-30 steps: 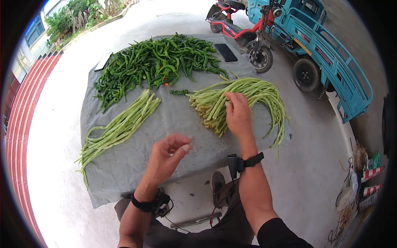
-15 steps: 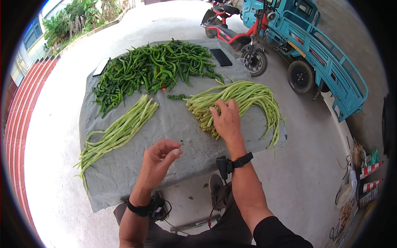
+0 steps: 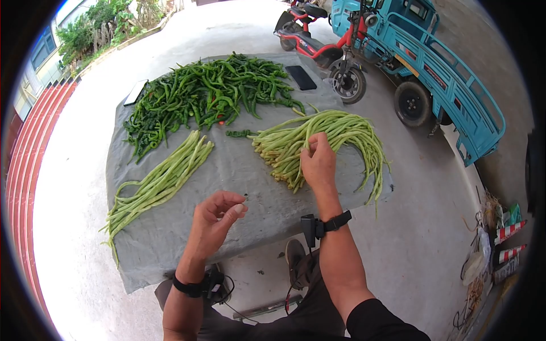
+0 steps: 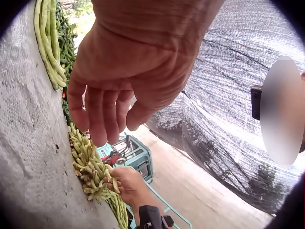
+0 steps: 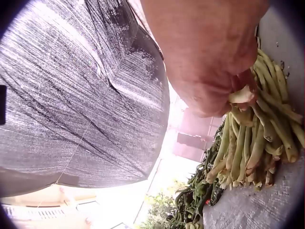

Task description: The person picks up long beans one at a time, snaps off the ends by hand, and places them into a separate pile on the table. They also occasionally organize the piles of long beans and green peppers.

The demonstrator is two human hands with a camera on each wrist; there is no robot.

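Observation:
In the head view, my right hand [image 3: 319, 165] is at the large pile of long green beans [image 3: 347, 126], right of centre on the cloth. Its thumb and fingers pinch a bean near the cut ends; in the right wrist view, a pale bean end [image 5: 243, 97] shows at the fingers of that hand [image 5: 205, 62]. My left hand [image 3: 214, 220] hovers over the near part of the cloth, fingers loosely bent and holding nothing, as the left wrist view of this hand [image 4: 131, 71] also shows. A smaller bean bundle [image 3: 162, 179] lies to its left.
Green peppers [image 3: 210, 91] are heaped at the back of the grey cloth [image 3: 239, 170]. A dark phone [image 3: 301, 78] lies right of them, a white one [image 3: 135, 92] left. Beyond the table stand a red scooter [image 3: 324, 51] and a blue cargo tricycle [image 3: 455, 74].
The right hand has shifted over the bean pile, and its fingers have closed on a bean. My left hand has drawn slightly left and stays empty. The head view has shifted a little.

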